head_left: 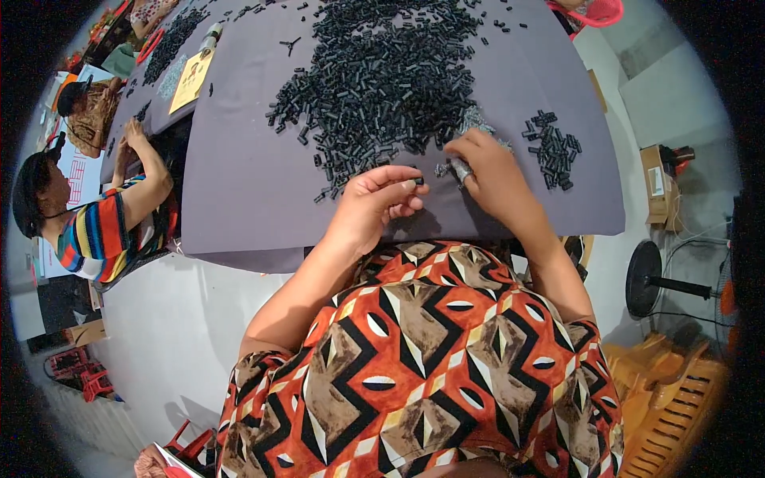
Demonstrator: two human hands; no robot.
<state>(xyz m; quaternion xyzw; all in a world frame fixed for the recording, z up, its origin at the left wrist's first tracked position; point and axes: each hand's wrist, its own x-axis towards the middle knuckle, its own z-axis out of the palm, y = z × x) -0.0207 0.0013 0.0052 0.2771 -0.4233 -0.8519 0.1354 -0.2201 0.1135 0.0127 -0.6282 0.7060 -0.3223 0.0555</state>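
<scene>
This looked like a small workshop: black parts [390, 88] lay heaped across a cloth-covered desk [239, 183], and a co-worker [111, 215] in stripes sat alongside.

We've a small black cylindrical piece [418, 181] pinched in left hand [373, 205]. Small silvery bits [475, 119] heaped by right hand [496, 174].

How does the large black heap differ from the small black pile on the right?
The large heap spreads far wider than the small pile. The large heap is packed densely; the small pile shows more cloth between pieces. The large heap lies mostly left of the right hand; the small pile lies to its right. Both consist of short black pieces.
</scene>
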